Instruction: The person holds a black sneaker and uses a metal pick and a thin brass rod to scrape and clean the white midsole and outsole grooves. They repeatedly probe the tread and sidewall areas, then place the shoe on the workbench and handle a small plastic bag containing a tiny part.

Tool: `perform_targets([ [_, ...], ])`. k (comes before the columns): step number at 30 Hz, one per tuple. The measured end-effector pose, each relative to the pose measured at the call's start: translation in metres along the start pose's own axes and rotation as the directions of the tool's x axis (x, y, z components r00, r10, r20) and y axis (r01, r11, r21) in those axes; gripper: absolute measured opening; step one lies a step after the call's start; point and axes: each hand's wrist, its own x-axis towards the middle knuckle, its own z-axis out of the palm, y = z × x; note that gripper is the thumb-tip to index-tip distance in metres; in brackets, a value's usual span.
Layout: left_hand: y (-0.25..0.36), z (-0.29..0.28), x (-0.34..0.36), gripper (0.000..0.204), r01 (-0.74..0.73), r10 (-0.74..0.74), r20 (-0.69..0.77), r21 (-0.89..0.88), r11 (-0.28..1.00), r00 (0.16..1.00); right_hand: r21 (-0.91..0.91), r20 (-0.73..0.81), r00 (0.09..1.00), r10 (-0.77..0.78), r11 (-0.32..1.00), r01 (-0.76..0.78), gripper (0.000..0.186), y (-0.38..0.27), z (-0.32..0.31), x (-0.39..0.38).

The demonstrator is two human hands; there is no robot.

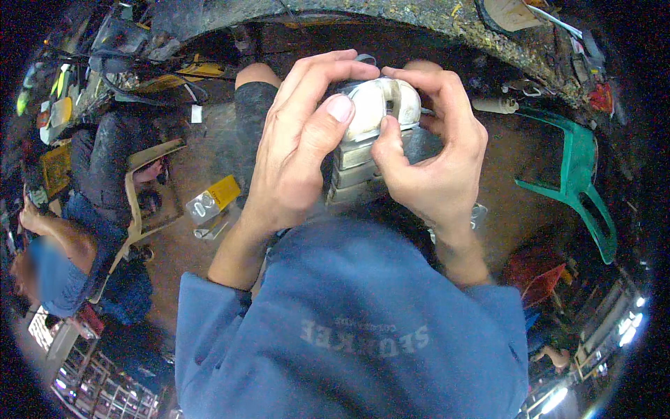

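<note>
Between my two hands, upper middle, is a rounded whitish piece (366, 112) with a slot down its middle. It sits at the top of a stack of flat grey metal-looking blocks (354, 167). My left hand (296, 140) closes on the piece's left side, thumb on its near face and fingers over the far edge. My right hand (440, 143) grips the other side, its thumb near the slot's lower end and its index finger curled over the top. Part of the far side is hidden by my fingers. Exactly what the piece is cannot be made out.
A worn, dirty bench edge (419, 28) curves across the far side. On the floor at left lies a yellow and clear package (215, 198). A green plastic chair (572, 164) stands at right. Another person (70, 230) sits at left by a beige chair (130, 202).
</note>
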Motion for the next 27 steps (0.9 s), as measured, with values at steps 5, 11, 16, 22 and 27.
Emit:
perform_targets([
  [5,0.002,0.001,0.000,0.068,0.055,-0.055,-0.006,0.038,0.998,0.998,0.079,-0.118,0.993,-0.028,0.996,0.038,0.044,0.006,0.015,0.001],
  [11,0.001,0.005,-0.004,0.054,-0.003,0.003,0.009,0.026,1.000,1.000,0.205,-0.039,0.999,0.025,0.979,-0.017,0.053,0.011,0.016,-0.008],
  [16,0.000,0.009,-0.008,0.056,0.038,-0.038,0.029,0.011,0.999,0.999,0.321,-0.064,0.997,0.049,0.947,-0.026,0.056,0.015,0.025,-0.011],
  [22,-0.004,0.014,-0.011,0.056,0.023,-0.024,0.020,0.018,1.000,1.000,0.349,-0.052,0.998,0.030,0.937,-0.010,0.055,0.018,0.024,-0.014],
  [27,-0.018,-0.010,0.002,0.055,0.059,-0.047,0.072,-0.171,0.983,0.996,0.515,0.016,1.000,-0.015,0.857,0.005,0.062,0.025,0.018,-0.015],
])
